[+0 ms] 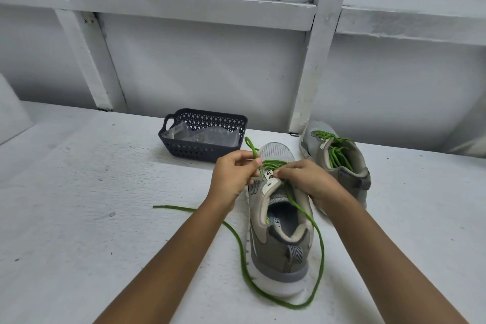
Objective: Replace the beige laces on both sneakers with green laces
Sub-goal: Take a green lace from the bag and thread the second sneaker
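Left hand (231, 173) pinches green lace (173, 208) — grey sneaker (278, 252), basket (192, 151)

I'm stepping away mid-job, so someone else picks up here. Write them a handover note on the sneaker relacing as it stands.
Left hand pinches the green lace above the near sneaker's eyelets.
Right hand holds that sneaker's upper.
Lower eyelets are laced; one long end trails on the table round the heel.
Far sneaker already wears green laces.
Left to do: finish threading the near sneaker's upper eyelets.
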`<state>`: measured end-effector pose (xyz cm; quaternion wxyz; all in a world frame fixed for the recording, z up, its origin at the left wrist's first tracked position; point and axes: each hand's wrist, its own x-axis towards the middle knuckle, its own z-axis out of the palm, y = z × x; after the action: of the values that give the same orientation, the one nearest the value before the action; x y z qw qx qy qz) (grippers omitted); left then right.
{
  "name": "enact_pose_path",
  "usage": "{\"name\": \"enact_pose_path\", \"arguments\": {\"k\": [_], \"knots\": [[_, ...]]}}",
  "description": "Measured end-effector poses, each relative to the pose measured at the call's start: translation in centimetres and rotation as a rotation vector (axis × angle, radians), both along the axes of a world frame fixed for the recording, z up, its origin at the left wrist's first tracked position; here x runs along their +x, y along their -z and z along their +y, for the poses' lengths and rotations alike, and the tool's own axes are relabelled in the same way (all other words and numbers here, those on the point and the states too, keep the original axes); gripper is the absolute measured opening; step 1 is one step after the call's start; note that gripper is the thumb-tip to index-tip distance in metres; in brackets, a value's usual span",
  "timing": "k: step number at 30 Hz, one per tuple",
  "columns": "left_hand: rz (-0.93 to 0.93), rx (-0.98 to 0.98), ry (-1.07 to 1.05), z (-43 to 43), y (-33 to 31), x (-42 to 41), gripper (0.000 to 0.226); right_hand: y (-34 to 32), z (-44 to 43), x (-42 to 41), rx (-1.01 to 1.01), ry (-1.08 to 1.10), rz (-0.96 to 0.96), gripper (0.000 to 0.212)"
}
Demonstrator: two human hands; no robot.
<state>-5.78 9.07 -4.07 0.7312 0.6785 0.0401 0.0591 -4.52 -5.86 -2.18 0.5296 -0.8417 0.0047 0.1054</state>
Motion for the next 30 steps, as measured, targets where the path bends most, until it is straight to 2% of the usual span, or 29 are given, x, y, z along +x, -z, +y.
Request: {"name": "enact_pose_path", "arguments": {"k": [5,12,19,25,30], "knots": [[-0.032,-0.036,0.015,0.02,0.13,0.22,0.016,0.28,0.06,-0.05,0.007,0.021,-0.006,0.011],[-0.029,0.143,0.049,0.25,0.81,0.28,0.016,0.43,0.04,0.00,0.039,0.033,0.009,0.014],[-0.090,0.257,-0.011,0.65,0.95,0.45,0.019,0.54,-0.04,0.06,0.036,0.040,0.013,0.017],[-0.163,0.462,-0.001,0.78,0.79,0.22,0.024,0.51,0.04,0.06,0.026,0.043,0.013,0.016],[-0.202,0.501,-0.017,0.85,0.63,0.20,0.026,0.50,-0.04,0.00,0.011,0.041,0.011,0.016]]}}
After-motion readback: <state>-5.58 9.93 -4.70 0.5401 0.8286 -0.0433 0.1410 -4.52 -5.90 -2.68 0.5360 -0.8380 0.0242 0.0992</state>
